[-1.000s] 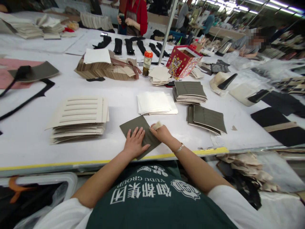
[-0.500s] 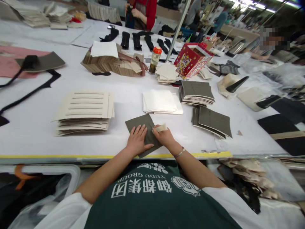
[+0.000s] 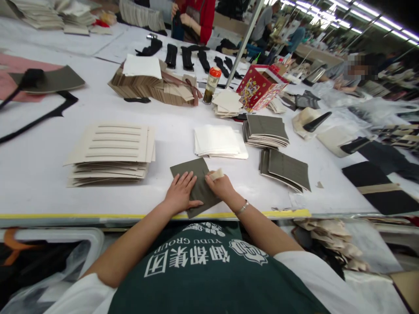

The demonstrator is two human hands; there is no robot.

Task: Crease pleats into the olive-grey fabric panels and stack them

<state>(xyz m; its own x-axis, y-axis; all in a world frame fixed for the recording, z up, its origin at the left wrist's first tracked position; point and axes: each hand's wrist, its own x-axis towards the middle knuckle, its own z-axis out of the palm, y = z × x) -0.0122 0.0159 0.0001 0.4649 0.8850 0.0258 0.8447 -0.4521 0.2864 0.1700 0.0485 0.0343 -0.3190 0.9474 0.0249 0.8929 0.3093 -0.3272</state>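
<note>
A dark grey-green rectangular panel (image 3: pixel 200 196) lies at a slant on the white table near its front edge. My left hand (image 3: pixel 182 192) rests flat on the panel's left part, fingers spread. At the panel's right side, my right hand (image 3: pixel 222 185) is closed around a small cream-coloured piece (image 3: pixel 216 174) that pokes out above the fingers; its kind is not clear. The fingertips of that hand touch the panel. Just beyond the hands sits a stack of white sheets (image 3: pixel 218 141). Two piles of similar panels, a nearer pile (image 3: pixel 288 168) and a farther pile (image 3: pixel 266 131), stand to the right.
A tall stack of cream slotted panels (image 3: pixel 113 144) stands on the left. Farther back are a row of brown pieces (image 3: pixel 140 85), an orange-capped jar (image 3: pixel 212 85), a red box (image 3: pixel 258 89) and a metal pole (image 3: pixel 244 46). Across the table a person in red (image 3: pixel 204 19) handles dark material.
The whole view has shifted slightly, so things on the right appear farther left. Both hands stay on the panel with little visible movement against it.
</note>
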